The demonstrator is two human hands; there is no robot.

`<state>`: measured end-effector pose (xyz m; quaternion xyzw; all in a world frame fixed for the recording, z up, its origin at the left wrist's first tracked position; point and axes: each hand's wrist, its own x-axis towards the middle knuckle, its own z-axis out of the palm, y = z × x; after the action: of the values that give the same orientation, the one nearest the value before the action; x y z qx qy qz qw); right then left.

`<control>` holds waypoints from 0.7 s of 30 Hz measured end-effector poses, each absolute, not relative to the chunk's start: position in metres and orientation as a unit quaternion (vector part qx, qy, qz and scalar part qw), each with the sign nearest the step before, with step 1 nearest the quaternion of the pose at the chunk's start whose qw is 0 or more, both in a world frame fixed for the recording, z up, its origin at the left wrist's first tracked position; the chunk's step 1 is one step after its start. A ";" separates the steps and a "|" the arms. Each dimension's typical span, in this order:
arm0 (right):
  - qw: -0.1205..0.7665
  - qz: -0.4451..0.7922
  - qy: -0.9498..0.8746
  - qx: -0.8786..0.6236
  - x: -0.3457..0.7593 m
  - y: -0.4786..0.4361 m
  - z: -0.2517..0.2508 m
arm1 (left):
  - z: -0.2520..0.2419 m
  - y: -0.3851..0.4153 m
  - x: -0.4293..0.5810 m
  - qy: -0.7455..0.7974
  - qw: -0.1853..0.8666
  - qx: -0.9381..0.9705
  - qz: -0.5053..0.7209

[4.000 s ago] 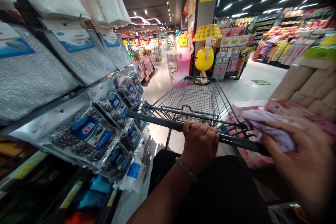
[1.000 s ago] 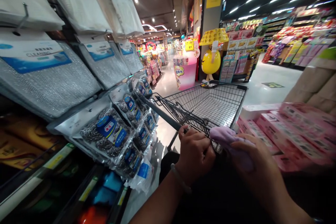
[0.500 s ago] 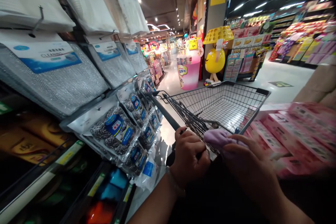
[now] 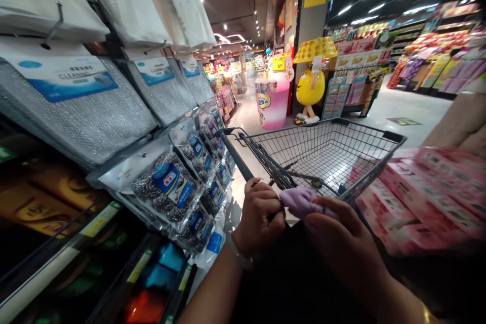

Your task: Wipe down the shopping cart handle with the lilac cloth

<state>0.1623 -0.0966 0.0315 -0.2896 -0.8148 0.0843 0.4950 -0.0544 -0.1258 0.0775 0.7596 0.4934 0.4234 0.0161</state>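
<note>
The cloth [image 4: 299,201] is held between the thumb and fingers of the right hand [image 4: 343,235], just beside the left hand [image 4: 261,217]. The left fingers wrap the cart handle [image 4: 237,158]. A pack label [image 4: 78,77] reads "CLEANING"; the pink tub [image 4: 275,111] reads "mini".

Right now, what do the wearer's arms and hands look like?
Left hand: ungloved, thin pale bracelet at the wrist. Right hand: ungloved, gold-coloured band farther up the arm, cut off by the frame. No sleeves in view.
</note>
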 end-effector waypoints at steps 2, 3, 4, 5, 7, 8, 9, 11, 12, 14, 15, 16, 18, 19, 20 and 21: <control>0.511 0.050 -0.808 -0.288 0.158 -0.086 0.034 | 0.079 -0.121 -0.064 0.492 0.026 0.767 0.411; 0.524 0.035 -0.801 -0.288 0.156 -0.081 0.035 | 0.080 -0.119 -0.068 0.490 0.032 0.771 0.405; 0.534 0.024 -0.795 -0.287 0.153 -0.077 0.036 | 0.081 -0.116 -0.073 0.488 0.037 0.775 0.401; 0.539 0.018 -0.793 -0.283 0.149 -0.074 0.037 | 0.081 -0.113 -0.077 0.488 0.041 0.776 0.397; 0.541 0.013 -0.795 -0.275 0.137 -0.072 0.040 | 0.082 -0.106 -0.087 0.494 0.043 0.777 0.387; 0.538 0.013 -0.798 -0.272 0.129 -0.073 0.042 | 0.082 -0.103 -0.092 0.498 0.043 0.778 0.381; 0.538 0.009 -0.800 -0.268 0.121 -0.074 0.045 | 0.082 -0.100 -0.098 0.503 0.041 0.779 0.373; 0.536 0.000 -0.805 -0.253 0.106 -0.074 0.050 | 0.083 -0.094 -0.110 0.514 0.033 0.782 0.350; 0.535 -0.007 -0.810 -0.242 0.099 -0.073 0.052 | 0.084 -0.093 -0.116 0.524 0.025 0.781 0.339; 0.531 -0.019 -0.818 -0.220 0.088 -0.068 0.053 | 0.086 -0.093 -0.126 0.558 0.011 0.764 0.324; 0.534 -0.022 -0.819 -0.210 0.084 -0.064 0.052 | 0.088 -0.095 -0.129 0.579 0.008 0.748 0.323; 0.539 -0.024 -0.817 -0.204 0.081 -0.059 0.049 | 0.090 -0.098 -0.130 0.600 0.009 0.731 0.325; 0.556 -0.024 -0.804 -0.211 0.076 -0.051 0.043 | 0.094 -0.106 -0.126 0.625 0.014 0.705 0.336; 0.565 -0.022 -0.795 -0.221 0.072 -0.049 0.040 | 0.096 -0.111 -0.120 0.628 0.013 0.700 0.338; 0.572 -0.018 -0.786 -0.233 0.069 -0.047 0.037 | 0.097 -0.114 -0.113 0.627 0.003 0.702 0.338; 0.576 -0.011 -0.780 -0.246 0.066 -0.047 0.035 | 0.098 -0.117 -0.105 0.626 -0.015 0.704 0.336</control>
<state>0.0655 -0.0470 0.0351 -0.2457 -0.7796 -0.0113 0.5760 -0.1045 -0.1170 0.0980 0.7037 0.6259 0.3359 -0.0147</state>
